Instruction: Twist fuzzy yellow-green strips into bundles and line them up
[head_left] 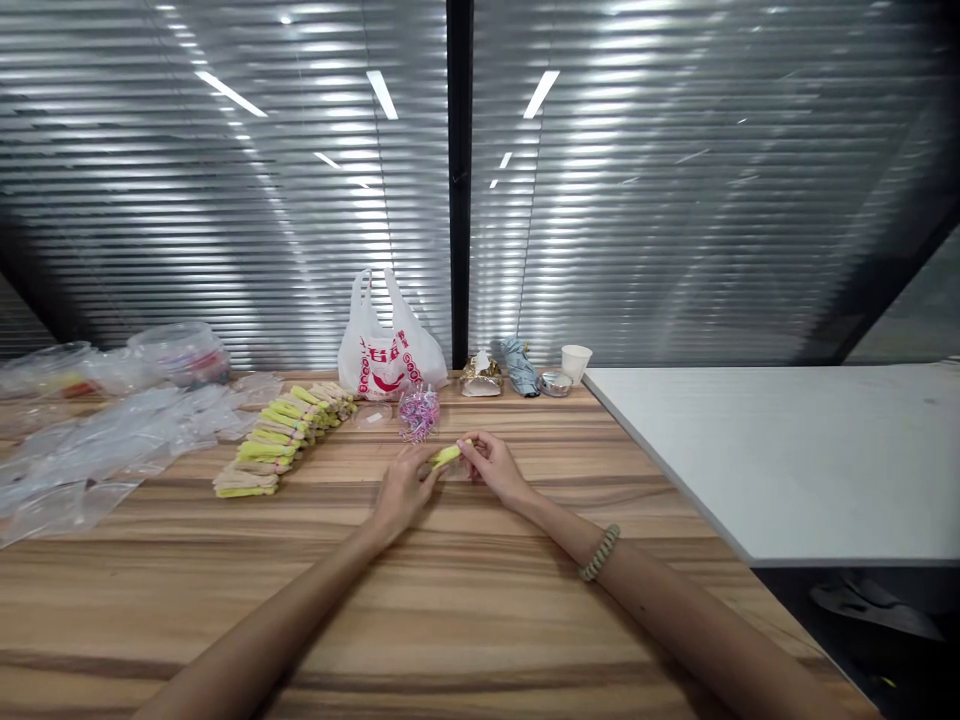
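Between my two hands is a small yellow bundle (pixel 447 456), held just above the wooden table (pixel 420 620). My left hand (pixel 405 487) grips its left end, fingers closed. At its right end, the fingers of my right hand (pixel 495 466) pinch it. Something clear lies under the bundle, too small to make out. Just behind my hands sits a clear container of pink and purple ties (pixel 418 410), with a clear round lid (pixel 373 415) beside it. To the left, a long row of yellow and tan bundles (pixel 281 435) runs diagonally over the table.
Clear plastic bags (pixel 135 435) and clear tubs (pixel 180 355) cover the far left. Along the back stand a white carrier bag (pixel 390 350), a gold wrapper (pixel 481 374), a blue-grey crumpled packet (pixel 519 368) and a paper cup (pixel 576 362). A white table (pixel 787 450) adjoins on the right.
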